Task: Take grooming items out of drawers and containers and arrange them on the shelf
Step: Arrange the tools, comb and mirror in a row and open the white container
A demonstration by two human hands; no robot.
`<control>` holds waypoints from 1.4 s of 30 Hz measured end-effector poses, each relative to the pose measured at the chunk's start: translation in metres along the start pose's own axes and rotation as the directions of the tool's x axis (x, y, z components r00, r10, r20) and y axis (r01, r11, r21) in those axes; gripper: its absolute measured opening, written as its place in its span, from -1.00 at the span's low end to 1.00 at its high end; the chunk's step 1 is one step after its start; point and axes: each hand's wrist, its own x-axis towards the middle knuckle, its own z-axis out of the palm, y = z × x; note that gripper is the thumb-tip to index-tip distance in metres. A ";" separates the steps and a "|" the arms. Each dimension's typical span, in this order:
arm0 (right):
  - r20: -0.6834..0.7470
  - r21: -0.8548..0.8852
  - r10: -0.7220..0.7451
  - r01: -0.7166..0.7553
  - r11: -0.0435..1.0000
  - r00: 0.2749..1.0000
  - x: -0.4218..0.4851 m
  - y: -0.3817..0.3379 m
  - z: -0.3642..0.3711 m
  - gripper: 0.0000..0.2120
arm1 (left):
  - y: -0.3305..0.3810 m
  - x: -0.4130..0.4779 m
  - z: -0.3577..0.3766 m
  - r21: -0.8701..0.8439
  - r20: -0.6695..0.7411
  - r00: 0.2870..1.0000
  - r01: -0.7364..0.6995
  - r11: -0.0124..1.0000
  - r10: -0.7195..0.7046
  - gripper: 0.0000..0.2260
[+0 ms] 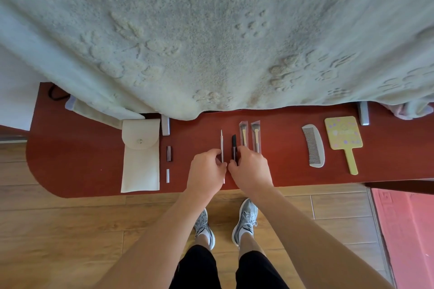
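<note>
On the red-brown shelf [82, 159], my left hand [206, 171] pinches a thin white pencil-like tool [221, 143] that lies pointing away from me. Right beside it, my right hand [251, 169] grips the lower end of a dark brush-tipped stick [234, 145]. Two wrapped makeup brushes [250, 135] lie just right of that. Further right lie a grey comb [313, 145] and a yellow hand mirror [344, 138]. A cream snap pouch [140, 159] lies at the left, with a small dark cap [169, 153] and a small white cap [167, 175] beside it.
A pale green fleece blanket [211, 30] hangs over the back of the shelf. Wooden floor [70, 230] lies below, with a pink rug [408, 230] at the right. My feet in grey sneakers [245, 220] stand close to the shelf's front edge.
</note>
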 end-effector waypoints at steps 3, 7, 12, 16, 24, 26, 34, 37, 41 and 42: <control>0.003 0.015 -0.005 0.005 1.000 1.000 0.000 0.001 -0.001 -0.87 | 0.002 0.001 0.003 -0.011 0.012 1.000 -0.006 1.000 0.006 -0.70; -0.005 0.024 -0.011 0.011 1.000 1.000 -0.001 0.004 -0.003 -0.85 | 0.003 0.001 0.004 -0.021 0.019 1.000 -0.004 1.000 0.004 -0.69; -0.013 0.018 -0.022 0.022 1.000 1.000 -0.001 0.006 -0.005 -0.79 | 0.003 0.001 0.006 -0.019 0.015 1.000 -0.008 1.000 0.008 -0.67; -0.018 0.017 -0.028 0.029 0.999 0.999 -0.002 0.007 -0.005 -0.78 | 0.003 0.000 0.007 -0.027 0.019 1.000 -0.005 1.000 0.005 -0.66; -0.023 0.025 -0.037 0.038 0.999 0.999 -0.003 0.008 -0.007 -0.80 | 0.002 0.000 0.010 -0.019 0.021 1.000 -0.009 1.000 0.009 -0.65; -0.025 0.027 -0.036 0.037 0.999 0.999 -0.004 0.008 -0.007 -0.79 | 0.001 0.000 0.010 -0.014 0.021 1.000 -0.010 1.000 0.010 -0.65; -0.027 0.027 -0.034 0.035 0.999 0.999 -0.004 0.008 -0.008 -0.74 | 0.001 -0.001 0.011 -0.009 0.017 1.000 -0.001 1.000 0.001 -0.66; -0.019 0.031 -0.029 0.030 0.999 0.999 -0.004 0.007 -0.007 -0.77 | 0.002 0.000 0.011 -0.014 0.012 1.000 0.005 1.000 -0.004 -0.66; -0.010 0.032 -0.021 0.021 0.999 1.000 -0.002 0.005 -0.006 -0.82 | 0.002 -0.001 0.011 -0.019 0.010 1.000 0.002 1.000 -0.001 -0.68; -0.005 0.038 -0.016 0.016 0.999 1.000 -0.003 0.005 -0.007 -0.82 | 0.002 -0.001 0.012 -0.022 0.010 1.000 0.002 1.000 -0.002 -0.69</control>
